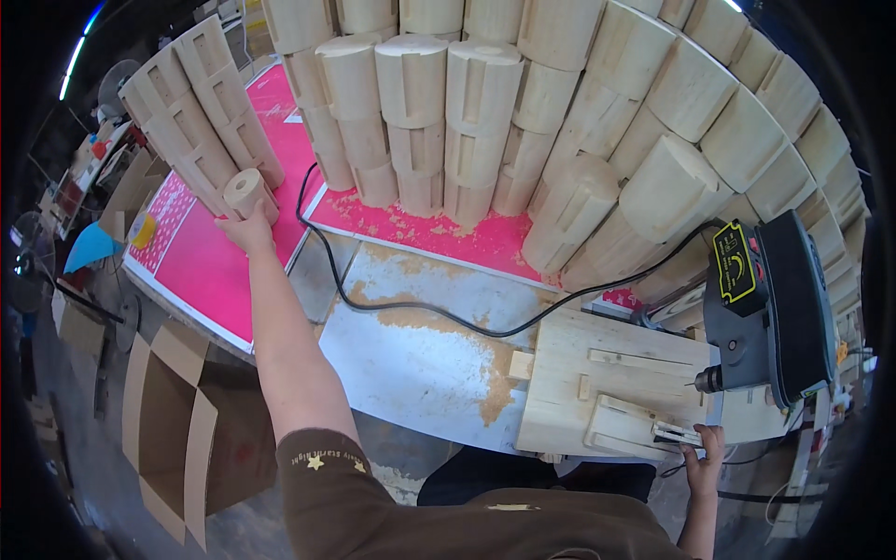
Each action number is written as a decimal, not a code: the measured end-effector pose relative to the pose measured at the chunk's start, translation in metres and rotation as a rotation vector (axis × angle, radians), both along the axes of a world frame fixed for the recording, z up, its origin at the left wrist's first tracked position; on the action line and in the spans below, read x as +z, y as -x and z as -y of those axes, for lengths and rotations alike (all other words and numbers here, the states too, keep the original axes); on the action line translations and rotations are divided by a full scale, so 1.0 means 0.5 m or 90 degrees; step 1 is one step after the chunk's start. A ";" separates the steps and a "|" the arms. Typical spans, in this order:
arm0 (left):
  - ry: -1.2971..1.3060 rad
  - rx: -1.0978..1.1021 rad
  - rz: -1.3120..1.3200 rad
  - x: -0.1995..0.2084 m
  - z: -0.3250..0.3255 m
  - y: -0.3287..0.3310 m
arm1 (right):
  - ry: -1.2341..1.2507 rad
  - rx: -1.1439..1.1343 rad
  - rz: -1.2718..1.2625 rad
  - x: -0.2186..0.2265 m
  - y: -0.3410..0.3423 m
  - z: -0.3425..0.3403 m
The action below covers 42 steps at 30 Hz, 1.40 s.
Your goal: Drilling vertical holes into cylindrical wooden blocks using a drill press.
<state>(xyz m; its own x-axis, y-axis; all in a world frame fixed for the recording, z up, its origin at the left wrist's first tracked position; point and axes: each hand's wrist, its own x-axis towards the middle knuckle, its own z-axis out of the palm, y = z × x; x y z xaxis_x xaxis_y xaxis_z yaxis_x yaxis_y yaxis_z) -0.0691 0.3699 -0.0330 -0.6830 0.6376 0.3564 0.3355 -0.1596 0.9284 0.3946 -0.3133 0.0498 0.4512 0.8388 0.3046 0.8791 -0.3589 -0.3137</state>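
Out to the left, my left hand (pixel 247 231) has its fingers closed round a short wooden cylinder (pixel 245 187) with a round hole in its end. That cylinder stands on the pink sheet (pixel 201 285), right beside two tall stacks of slotted wooden blocks (pixel 187 126). At the lower right, my right hand (pixel 706 457) is closed at the end of a wooden fixture (pixel 621 425), its fingertips on a small dark-and-pale piece (pixel 677 435). The fixture lies on a wooden board (pixel 569 373). Just above that hand, a drill press (pixel 770 308) points its chuck (pixel 709 380) down toward the board.
Tall rows of wooden cylinders (pixel 411 84) wall off the back and right. A black cable (pixel 439 317) snakes across the white tabletop (pixel 401 359), which is strewn with sawdust. An open cardboard box (pixel 196 420) sits below the left edge. A yellow tape roll (pixel 142 230) lies at the far left.
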 end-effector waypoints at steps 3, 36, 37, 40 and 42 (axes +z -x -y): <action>-0.154 -0.081 0.019 0.051 0.018 -0.059 | -0.005 -0.014 0.005 0.004 0.007 -0.001; 0.021 -0.052 -0.182 0.355 0.326 -0.721 | -0.135 0.023 0.028 0.017 0.008 -0.007; 0.044 -0.061 -0.172 0.374 0.335 -0.714 | -0.138 0.019 0.029 0.016 0.009 -0.006; 0.089 -0.089 -0.171 0.400 0.343 -0.712 | -0.118 0.012 0.011 0.014 0.008 -0.003; 0.114 -0.106 -0.182 0.396 0.342 -0.713 | -0.134 0.017 0.027 0.015 0.009 -0.003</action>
<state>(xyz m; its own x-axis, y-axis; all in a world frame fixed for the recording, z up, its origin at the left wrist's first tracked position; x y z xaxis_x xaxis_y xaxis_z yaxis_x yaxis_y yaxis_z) 0.2872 0.1989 0.1652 -0.4539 0.8006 0.3911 0.5690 -0.0774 0.8187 0.3899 -0.3117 0.0573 0.4135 0.7658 0.4925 0.9010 -0.2663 -0.3425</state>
